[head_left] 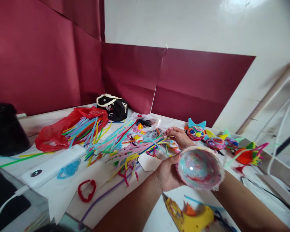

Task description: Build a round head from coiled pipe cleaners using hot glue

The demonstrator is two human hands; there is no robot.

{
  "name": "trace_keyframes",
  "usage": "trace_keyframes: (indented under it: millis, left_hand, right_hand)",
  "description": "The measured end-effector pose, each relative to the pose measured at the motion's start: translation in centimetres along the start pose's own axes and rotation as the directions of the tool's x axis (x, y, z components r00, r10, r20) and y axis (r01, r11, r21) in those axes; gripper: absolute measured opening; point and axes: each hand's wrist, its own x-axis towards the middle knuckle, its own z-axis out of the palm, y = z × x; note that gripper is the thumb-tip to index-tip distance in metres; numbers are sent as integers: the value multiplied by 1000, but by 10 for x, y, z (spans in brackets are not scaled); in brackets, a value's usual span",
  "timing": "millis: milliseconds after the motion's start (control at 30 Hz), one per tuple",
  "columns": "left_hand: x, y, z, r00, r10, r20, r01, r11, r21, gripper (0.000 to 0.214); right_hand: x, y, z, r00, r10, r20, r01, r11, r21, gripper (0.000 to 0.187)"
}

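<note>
My left hand [170, 170] is closed on the side of a clear bowl [200, 167], thumb at its rim. Fuzzy pink, blue and red material shows through its shiny surface, and the rim is fluffy. My right hand [180, 136] reaches past the bowl to the heap of pipe cleaners [145, 148], fingers stretched out at the near ends of the stems. The bowl hides part of my right wrist. Below the bowl lies a yellow glue gun [195, 220] with an orange trigger.
A red plastic bag [53, 135] spills more pipe cleaners on the left. Behind it sits a black pouch [118, 109]. A white power bank [50, 166] with a cable, a red pipe-cleaner loop [87, 190] and a black bin [8, 132] are nearer. Fuzzy animal figures [195, 130] line the right.
</note>
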Motion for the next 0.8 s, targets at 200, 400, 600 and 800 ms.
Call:
trace_keyframes:
  millis: [200,400,600,800]
  left_hand:
    - [1,-3,-3,1000,-12,15,12,1000,9,69]
    - [1,-6,-4,999,-30,-23,30,999,-14,65]
    - [0,-7,-6,999,-37,-30,35,998,-43,60]
    - [-2,-4,-9,1000,-5,-27,2,996,-88,61]
  right_hand:
    - [-10,22,-10,998,55,-20,-57,995,-84,31]
    - [-1,29,-14,992,8,-129,-18,997,-80,37]
    - [14,28,-10,979,-70,-193,36,984,-173,30]
    - [53,20,17,985,-96,-142,42,939,-341,16]
